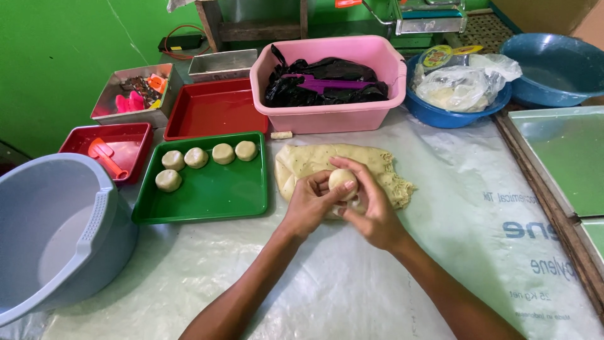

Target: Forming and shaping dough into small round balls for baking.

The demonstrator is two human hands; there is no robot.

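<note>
Both my hands meet over the plastic-covered table, cupped around one round pale dough ball [343,181]. My left hand [309,204] curls around its left side and my right hand [372,211] wraps its right side and underside. Just behind them lies a flat, ragged slab of pale dough [314,160]. To the left sits a green tray [211,195] holding several finished dough balls [196,157] along its far edge.
A grey plastic tub [56,233] fills the near left. Behind are two red trays [214,110], a metal tin of small tools [135,94], a pink basin [327,116] with black plastic, and blue bowls [553,66]. A wooden strip [547,201] edges the right.
</note>
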